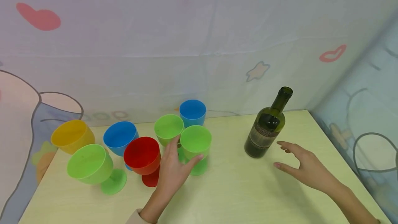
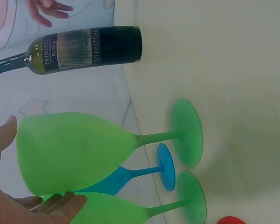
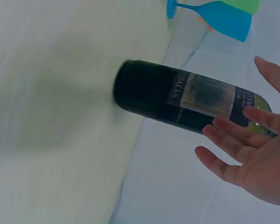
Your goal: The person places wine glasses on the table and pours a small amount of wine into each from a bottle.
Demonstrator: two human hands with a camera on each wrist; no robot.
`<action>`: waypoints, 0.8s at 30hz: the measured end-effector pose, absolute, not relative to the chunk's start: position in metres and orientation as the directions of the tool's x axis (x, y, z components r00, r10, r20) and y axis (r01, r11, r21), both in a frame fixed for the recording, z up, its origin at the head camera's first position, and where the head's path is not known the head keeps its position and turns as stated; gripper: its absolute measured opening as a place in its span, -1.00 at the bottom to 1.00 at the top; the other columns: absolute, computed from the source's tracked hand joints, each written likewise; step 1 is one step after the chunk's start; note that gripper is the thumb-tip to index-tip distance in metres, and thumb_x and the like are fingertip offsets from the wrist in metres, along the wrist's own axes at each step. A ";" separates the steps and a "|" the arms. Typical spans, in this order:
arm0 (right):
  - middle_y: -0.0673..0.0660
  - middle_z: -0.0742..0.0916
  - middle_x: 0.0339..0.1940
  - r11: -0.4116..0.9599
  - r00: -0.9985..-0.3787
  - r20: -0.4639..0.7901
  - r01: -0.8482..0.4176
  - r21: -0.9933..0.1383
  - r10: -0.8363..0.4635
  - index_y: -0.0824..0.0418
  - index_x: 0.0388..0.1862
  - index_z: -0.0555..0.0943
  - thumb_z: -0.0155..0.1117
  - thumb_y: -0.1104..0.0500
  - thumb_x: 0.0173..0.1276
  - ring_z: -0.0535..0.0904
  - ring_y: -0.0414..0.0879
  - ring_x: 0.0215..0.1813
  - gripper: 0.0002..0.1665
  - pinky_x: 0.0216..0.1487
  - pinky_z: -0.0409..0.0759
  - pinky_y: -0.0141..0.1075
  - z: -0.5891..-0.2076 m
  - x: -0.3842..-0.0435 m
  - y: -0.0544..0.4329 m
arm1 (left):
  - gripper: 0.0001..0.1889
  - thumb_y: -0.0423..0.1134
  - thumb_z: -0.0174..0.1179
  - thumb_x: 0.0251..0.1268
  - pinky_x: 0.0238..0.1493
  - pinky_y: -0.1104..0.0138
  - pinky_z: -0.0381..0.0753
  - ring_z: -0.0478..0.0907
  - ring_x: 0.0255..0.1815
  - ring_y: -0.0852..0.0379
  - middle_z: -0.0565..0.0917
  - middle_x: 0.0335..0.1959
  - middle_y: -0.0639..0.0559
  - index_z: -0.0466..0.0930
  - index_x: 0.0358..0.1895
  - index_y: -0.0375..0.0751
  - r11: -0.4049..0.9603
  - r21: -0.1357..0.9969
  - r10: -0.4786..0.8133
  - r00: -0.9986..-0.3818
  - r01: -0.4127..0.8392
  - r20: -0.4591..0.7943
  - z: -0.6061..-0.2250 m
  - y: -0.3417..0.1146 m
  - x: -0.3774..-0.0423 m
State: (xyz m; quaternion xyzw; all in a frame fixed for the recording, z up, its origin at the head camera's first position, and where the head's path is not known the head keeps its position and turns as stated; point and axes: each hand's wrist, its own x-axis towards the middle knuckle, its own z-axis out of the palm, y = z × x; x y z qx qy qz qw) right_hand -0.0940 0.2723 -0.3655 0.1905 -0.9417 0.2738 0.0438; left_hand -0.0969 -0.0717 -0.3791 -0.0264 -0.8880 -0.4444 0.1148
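Observation:
My left hand (image 1: 175, 168) is spread around the bowl of a green goblet (image 1: 196, 141), thumb in front and fingers reaching between it and a second green goblet (image 1: 168, 127). In the left wrist view the thumb and fingertips are right at the rim of the green goblet (image 2: 79, 151), with the fingers fairly straight. My right hand (image 1: 311, 168) hovers to the right of a dark green wine bottle (image 1: 264, 134), which stands upright. Its fingers are parted and hold nothing. In the right wrist view the fingers overlap the neck end of the bottle (image 3: 177, 95).
A blue goblet (image 1: 192, 110) stands behind the two green ones. To the left are a red goblet (image 1: 142, 156), another blue one (image 1: 119, 137), another green one (image 1: 90, 165) and a yellow one (image 1: 73, 137). A printed cloth (image 1: 140, 44) hangs behind the pale table (image 1: 233, 189).

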 end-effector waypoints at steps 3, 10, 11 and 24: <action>0.29 0.57 0.00 0.780 -0.927 0.234 -0.374 -0.502 -0.294 0.37 0.18 0.34 0.37 0.09 0.13 0.52 0.18 -0.05 -0.30 -0.16 0.51 0.04 -0.357 -0.104 0.273 | -0.14 0.07 0.37 -0.08 -0.04 0.01 0.47 0.38 0.07 -0.07 0.43 0.08 -0.13 0.22 0.26 -0.30 0.602 0.785 -0.059 -0.972 0.147 0.227 -0.380 -0.072 -0.099; 0.39 0.46 0.10 0.733 -0.946 0.228 -0.323 -0.598 -0.231 0.38 0.30 0.15 0.38 0.12 0.11 0.44 0.27 0.04 -0.12 -0.11 0.47 0.10 -0.344 -0.134 0.278 | -0.13 0.08 0.37 -0.09 -0.01 -0.07 0.44 0.38 0.10 -0.11 0.43 0.11 -0.15 0.23 0.26 -0.32 0.602 0.786 -0.077 -0.969 0.142 0.234 -0.381 -0.071 -0.102; 0.41 0.44 0.12 0.721 -0.950 0.215 -0.312 -0.619 -0.226 0.37 0.32 0.11 0.38 0.12 0.11 0.42 0.28 0.06 -0.08 -0.09 0.45 0.11 -0.344 -0.138 0.279 | -0.13 0.08 0.38 -0.10 0.00 -0.07 0.43 0.37 0.11 -0.11 0.42 0.13 -0.15 0.22 0.26 -0.31 0.601 0.787 -0.080 -0.969 0.139 0.233 -0.382 -0.070 -0.102; 0.32 0.35 0.15 0.536 -0.976 0.077 -0.177 -0.825 -0.205 0.32 0.35 -0.01 0.37 0.18 0.13 0.40 0.18 0.08 -0.04 -0.02 0.48 -0.13 -0.360 -0.171 0.270 | -0.08 0.12 0.39 -0.14 0.00 -0.06 0.45 0.38 0.11 -0.13 0.41 0.15 -0.15 0.20 0.27 -0.29 0.609 0.781 -0.105 -0.963 0.136 0.250 -0.386 -0.065 -0.106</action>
